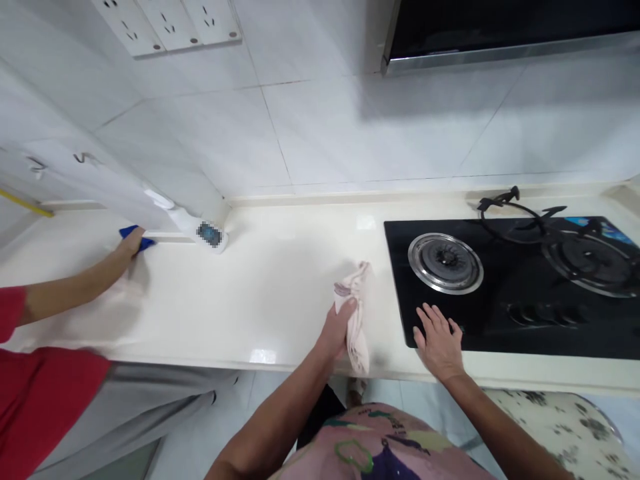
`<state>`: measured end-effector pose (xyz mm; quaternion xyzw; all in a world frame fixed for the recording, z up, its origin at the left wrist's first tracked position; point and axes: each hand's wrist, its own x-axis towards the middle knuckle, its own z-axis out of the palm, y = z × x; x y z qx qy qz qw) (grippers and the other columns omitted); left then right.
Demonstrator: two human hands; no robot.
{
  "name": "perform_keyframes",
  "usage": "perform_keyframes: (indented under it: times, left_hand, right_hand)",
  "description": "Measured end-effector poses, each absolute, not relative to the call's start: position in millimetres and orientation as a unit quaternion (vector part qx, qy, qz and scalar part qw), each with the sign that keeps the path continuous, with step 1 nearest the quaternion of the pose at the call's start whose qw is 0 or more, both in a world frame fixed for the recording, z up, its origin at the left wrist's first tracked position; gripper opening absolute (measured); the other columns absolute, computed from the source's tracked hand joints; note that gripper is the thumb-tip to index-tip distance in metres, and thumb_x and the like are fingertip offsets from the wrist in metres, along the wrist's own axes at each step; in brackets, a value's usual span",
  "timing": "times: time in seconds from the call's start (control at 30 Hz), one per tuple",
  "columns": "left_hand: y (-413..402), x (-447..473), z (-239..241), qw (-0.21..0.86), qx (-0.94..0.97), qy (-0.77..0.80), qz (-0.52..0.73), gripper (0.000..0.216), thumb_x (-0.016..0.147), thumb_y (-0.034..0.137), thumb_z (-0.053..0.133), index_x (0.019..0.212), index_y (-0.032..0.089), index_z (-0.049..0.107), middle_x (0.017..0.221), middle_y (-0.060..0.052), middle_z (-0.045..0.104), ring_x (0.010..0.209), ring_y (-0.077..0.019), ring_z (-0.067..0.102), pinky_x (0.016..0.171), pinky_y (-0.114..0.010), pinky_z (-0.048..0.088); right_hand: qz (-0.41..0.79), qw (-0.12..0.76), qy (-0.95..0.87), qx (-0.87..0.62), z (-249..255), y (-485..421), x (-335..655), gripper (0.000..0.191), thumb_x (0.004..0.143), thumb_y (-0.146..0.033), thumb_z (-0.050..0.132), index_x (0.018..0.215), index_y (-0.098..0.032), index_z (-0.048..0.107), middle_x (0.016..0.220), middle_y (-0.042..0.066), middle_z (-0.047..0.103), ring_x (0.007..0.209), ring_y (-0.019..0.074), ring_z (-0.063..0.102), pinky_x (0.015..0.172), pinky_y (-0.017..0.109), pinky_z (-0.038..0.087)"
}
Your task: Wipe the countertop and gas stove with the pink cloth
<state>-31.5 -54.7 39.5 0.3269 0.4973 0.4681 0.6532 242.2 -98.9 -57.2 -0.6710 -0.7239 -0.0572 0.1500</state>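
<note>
My left hand [340,330] grips a crumpled pale pink cloth [356,317] and presses it onto the cream countertop [280,293]. My right hand [437,340] lies flat with fingers spread at the front edge of a black glass gas hob [500,313], touching the glass and holding nothing. The nearest burner, a steel ring [445,263], sits just beyond those fingers. At the left, a co-worker's hand [131,241] in a red sleeve holds a blue cloth [137,239] against the counter's back edge.
A white device [210,235] with a blurred patch stands on the counter behind the co-worker's hand. A black pan support [500,207] lies at the hob's back edge. White tiles [320,133] cover the wall, with a socket panel [170,23] and a range hood [500,33] above. A speckled seat [560,427] stands below right.
</note>
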Motion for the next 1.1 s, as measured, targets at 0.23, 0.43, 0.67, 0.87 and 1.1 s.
perform_keyframes:
  times: [0.23, 0.43, 0.67, 0.87, 1.1]
  left_hand:
    - [-27.6, -89.2, 22.2, 0.368, 0.432, 0.672, 0.476, 0.067, 0.089, 0.059, 0.069, 0.144, 0.023, 0.057, 0.152, -0.018, 0.056, 0.145, -0.0324, 0.050, 0.122, -0.055, 0.039]
    - [-39.8, -41.4, -0.2, 0.212, 0.702, 0.617, 0.284, 0.057, 0.089, 0.053, 0.071, 0.142, 0.033, 0.065, 0.171, -0.010, 0.039, 0.161, -0.0404, 0.023, 0.129, -0.067, 0.015]
    - [10.1, 28.8, -16.5, 0.168, 0.794, 0.580, 0.070, 0.080, 0.092, 0.078, 0.048, 0.161, 0.038, 0.044, 0.178, -0.008, 0.020, 0.162, -0.0510, 0.008, 0.123, -0.080, 0.000]
    - [-56.6, -9.2, -31.9, 0.103, 0.850, 0.497, 0.139, 0.062, 0.101, 0.069, 0.042, 0.159, 0.046, 0.044, 0.178, -0.002, 0.024, 0.164, -0.0420, 0.010, 0.127, -0.072, -0.004]
    - [-157.1, -150.1, -40.4, -0.001, 0.728, 0.675, 0.117, 0.052, 0.100, 0.050, 0.057, 0.152, 0.045, 0.054, 0.175, -0.006, 0.031, 0.163, -0.0408, 0.015, 0.126, -0.072, 0.004]
  right_hand:
    - [-0.059, 0.155, -0.723, -0.670, -59.9, -98.6, 243.3, 0.047, 0.106, -0.035, 0.039, 0.145, -0.017, 0.059, 0.157, 0.015, 0.056, 0.148, 0.0289, 0.045, 0.121, 0.053, 0.022]
    - [-0.057, 0.155, -0.724, -0.670, -62.6, -98.9, 244.2, 0.049, 0.105, -0.034, 0.039, 0.147, -0.019, 0.058, 0.158, 0.015, 0.056, 0.147, 0.0301, 0.046, 0.121, 0.055, 0.023]
    - [-0.072, 0.171, -0.727, -0.661, -67.5, -99.8, 247.2, 0.049, 0.106, -0.037, 0.037, 0.146, -0.018, 0.058, 0.156, 0.015, 0.058, 0.146, 0.0292, 0.048, 0.120, 0.055, 0.027]
    - [-0.075, 0.185, -0.731, -0.652, -70.6, -101.6, 251.0, 0.052, 0.105, -0.037, 0.038, 0.151, -0.019, 0.053, 0.157, 0.015, 0.056, 0.146, 0.0309, 0.049, 0.119, 0.057, 0.028]
    - [-0.062, 0.194, -0.731, -0.651, -71.5, -103.7, 253.7, 0.053, 0.105, -0.039, 0.037, 0.152, -0.019, 0.052, 0.158, 0.015, 0.055, 0.146, 0.0329, 0.049, 0.118, 0.059, 0.029]
